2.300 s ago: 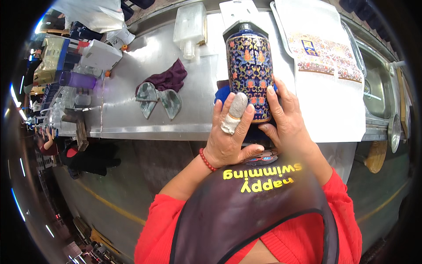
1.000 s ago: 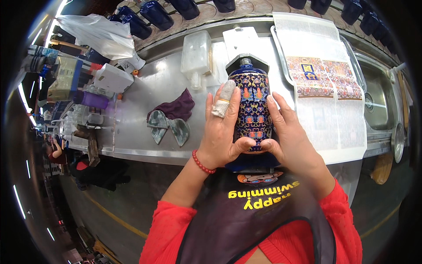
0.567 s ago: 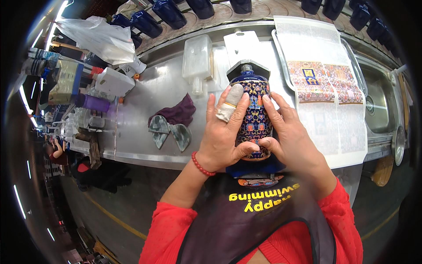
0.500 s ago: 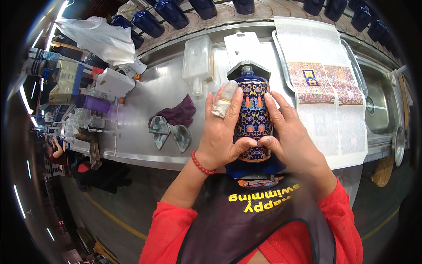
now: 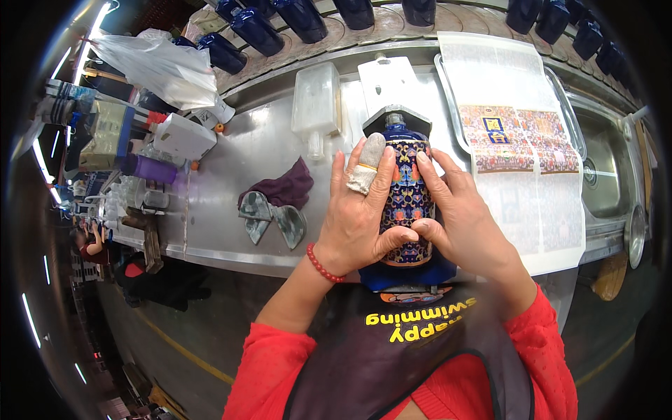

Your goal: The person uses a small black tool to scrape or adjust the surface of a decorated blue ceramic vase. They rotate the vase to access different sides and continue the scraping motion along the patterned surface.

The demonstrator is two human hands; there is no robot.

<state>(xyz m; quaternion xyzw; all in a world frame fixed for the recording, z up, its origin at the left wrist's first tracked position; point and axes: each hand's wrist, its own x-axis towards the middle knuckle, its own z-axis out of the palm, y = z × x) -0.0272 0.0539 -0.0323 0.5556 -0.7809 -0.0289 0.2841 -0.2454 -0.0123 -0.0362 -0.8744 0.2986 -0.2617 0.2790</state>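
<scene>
Holds the patterned blue bottle [image 5: 411,201] at the near edge of the counter [image 5: 217,175], pointed toward twelve o'clock, between left hand [image 5: 355,227] and right hand [image 5: 470,224], both half-open and flattened along its sides, probably to prevent rolling, with printed sheets [image 5: 521,140] at two o'clock, apparently for easy reach.

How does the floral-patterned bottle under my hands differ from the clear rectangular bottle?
The floral-patterned bottle is dark blue and colourful; the clear rectangular bottle is plain. The patterned one's neck points away from you, the clear one's toward you. Your left hand and right hand touch the patterned one, not the clear one. Both necks are narrow.
</scene>
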